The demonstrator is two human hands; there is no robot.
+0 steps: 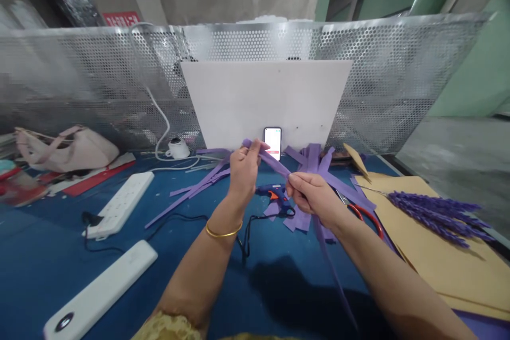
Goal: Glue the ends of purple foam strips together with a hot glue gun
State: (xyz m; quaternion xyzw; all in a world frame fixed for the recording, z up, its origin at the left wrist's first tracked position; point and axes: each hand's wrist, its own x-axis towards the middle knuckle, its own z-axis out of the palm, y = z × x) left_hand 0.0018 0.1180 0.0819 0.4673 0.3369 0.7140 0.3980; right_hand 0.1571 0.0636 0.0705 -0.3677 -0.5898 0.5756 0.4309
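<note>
A long purple strip [274, 162], apparently paper or thin fabric, stretches between my two hands above the table. My left hand [246, 166] pinches its upper end between thumb and fingers. Lower and to the right, my right hand [311, 191] grips the strip, and a tail of it hangs down below toward the table's front. Behind and beneath the hands lies a blue glue gun [279, 197] with an orange trigger, on loose purple pieces [302, 220]. More cut purple strips [207, 183] lie left of my left hand.
A lit phone [273, 138] leans against a white board [266, 101]. Red-handled scissors [370, 218] lie by my right forearm, partly hidden. Purple lavender-like stems [434, 215] rest on tan sheets [458, 260]. At left are a power strip [121, 204], a white device [103, 287] and a black cord [179, 216].
</note>
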